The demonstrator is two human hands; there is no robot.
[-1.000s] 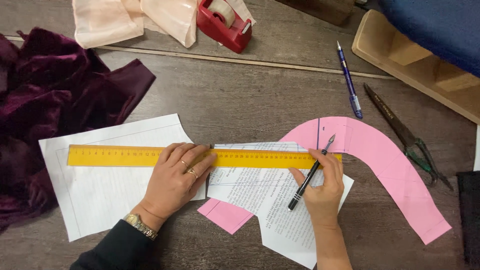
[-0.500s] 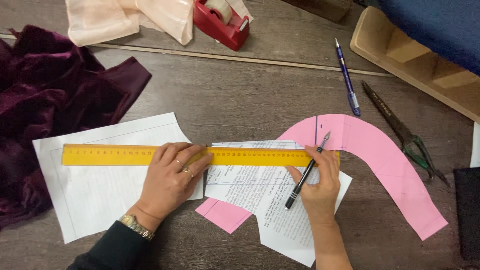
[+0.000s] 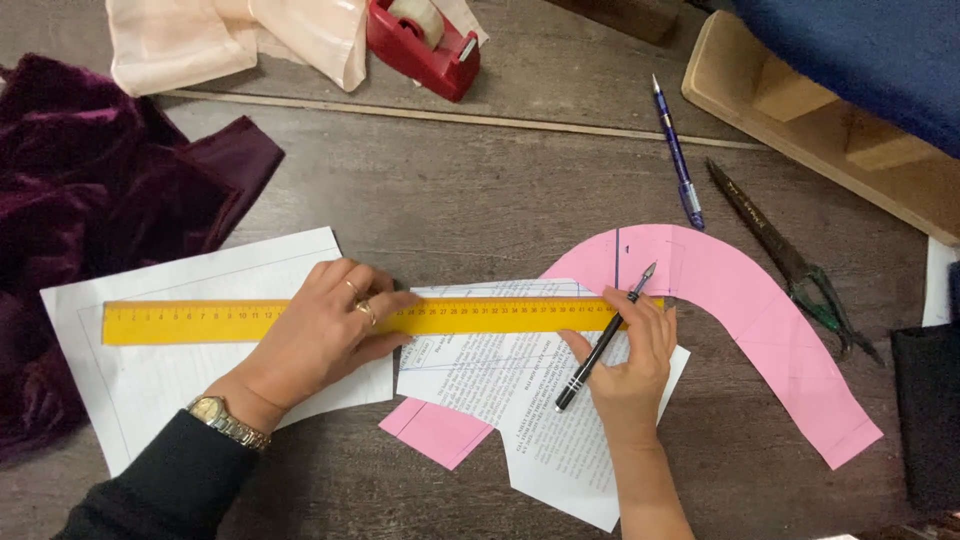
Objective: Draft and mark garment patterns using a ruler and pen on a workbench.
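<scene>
Left hand (image 3: 325, 325) fingers lie flat, pinning yellow ruler (image 3: 200, 321), long axis left-right. Right hand (image 3: 630, 365) fingers pinch black pencil (image 3: 603, 340), tip beyond fingertips on pink pattern piece (image 3: 740, 300).

The left hand (image 3: 325, 330) presses flat on a long yellow ruler (image 3: 200, 322). The right hand (image 3: 632, 365) holds a black pen (image 3: 603, 340), tip pointing to 1 o'clock, touching curved pink paper (image 3: 760, 310).
</scene>
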